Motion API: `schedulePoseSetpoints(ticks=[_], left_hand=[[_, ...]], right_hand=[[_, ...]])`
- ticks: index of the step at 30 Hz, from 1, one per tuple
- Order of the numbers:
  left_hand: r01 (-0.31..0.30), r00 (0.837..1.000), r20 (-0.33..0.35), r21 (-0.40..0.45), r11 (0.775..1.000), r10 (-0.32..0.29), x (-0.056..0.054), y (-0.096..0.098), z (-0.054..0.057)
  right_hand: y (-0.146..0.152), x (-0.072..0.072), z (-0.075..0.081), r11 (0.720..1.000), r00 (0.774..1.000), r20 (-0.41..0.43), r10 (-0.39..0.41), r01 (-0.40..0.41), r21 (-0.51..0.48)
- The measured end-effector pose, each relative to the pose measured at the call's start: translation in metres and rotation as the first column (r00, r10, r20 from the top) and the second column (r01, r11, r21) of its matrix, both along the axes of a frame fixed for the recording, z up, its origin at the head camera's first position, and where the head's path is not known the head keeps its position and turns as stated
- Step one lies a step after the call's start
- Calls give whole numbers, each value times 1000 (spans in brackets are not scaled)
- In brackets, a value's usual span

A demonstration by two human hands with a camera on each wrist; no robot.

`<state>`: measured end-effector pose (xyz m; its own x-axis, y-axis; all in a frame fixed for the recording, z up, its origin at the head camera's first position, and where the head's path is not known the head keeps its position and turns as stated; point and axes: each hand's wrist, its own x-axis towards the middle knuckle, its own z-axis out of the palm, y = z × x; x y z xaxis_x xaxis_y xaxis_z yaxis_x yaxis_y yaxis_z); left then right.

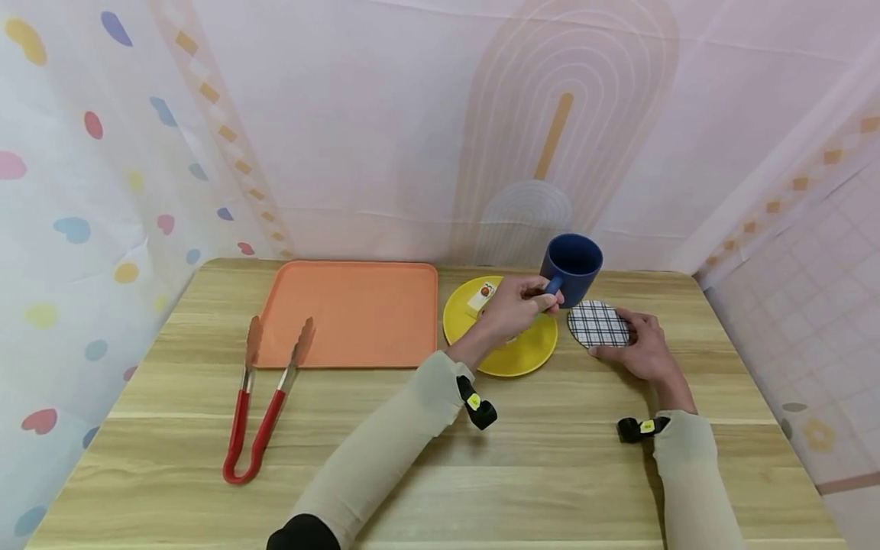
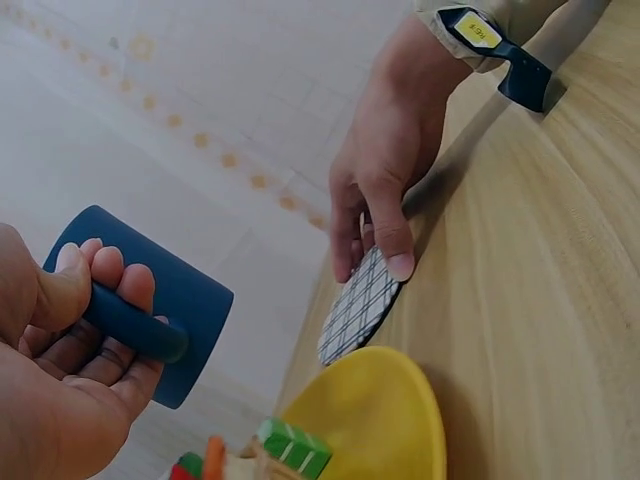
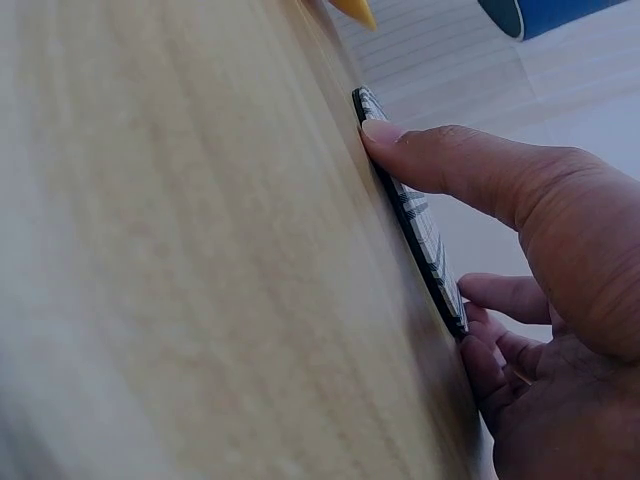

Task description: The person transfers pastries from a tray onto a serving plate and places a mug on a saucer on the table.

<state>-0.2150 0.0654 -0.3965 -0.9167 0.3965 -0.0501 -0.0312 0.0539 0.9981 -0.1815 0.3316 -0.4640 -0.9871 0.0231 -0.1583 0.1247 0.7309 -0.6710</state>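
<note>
By its handle, my left hand (image 1: pixel 512 309) grips a dark blue mug (image 1: pixel 576 263), held up over the back right side of the yellow plate (image 1: pixel 529 360). The mug's mouth faces up in the head view. To the right, my right hand (image 1: pixel 645 345) holds a round plaid coaster (image 1: pixel 596 324) at its edge, low over the table. In the right wrist view the thumb (image 3: pixel 430 158) lies at one side of the coaster (image 3: pixel 425 235) and the fingers at the other. Small toy-like pieces (image 2: pixel 295 450) sit on the plate, partly hidden by my left hand and forearm.
An orange tray (image 1: pixel 357 317) lies at the back left. Red-handled tongs (image 1: pixel 264 435) lie spread in front, their tips overlapping the tray's left part. A patterned cloth wall (image 1: pixel 385 137) rises behind the wooden table (image 1: pixel 536 473).
</note>
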Motion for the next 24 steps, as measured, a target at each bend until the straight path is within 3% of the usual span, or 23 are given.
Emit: schedulePoseSetpoints(ticks=[17, 24], left_hand=[[-4, 1000, -15, 63, 998, 5, -1, 25, -14], [-19, 1000, 9, 8, 1000, 19, -2, 34, -15]], right_hand=[[-3, -2, -1, 1000, 1000, -11, 4, -4, -10], [-4, -1, 1, 1000, 1000, -14, 0, 0, -12]])
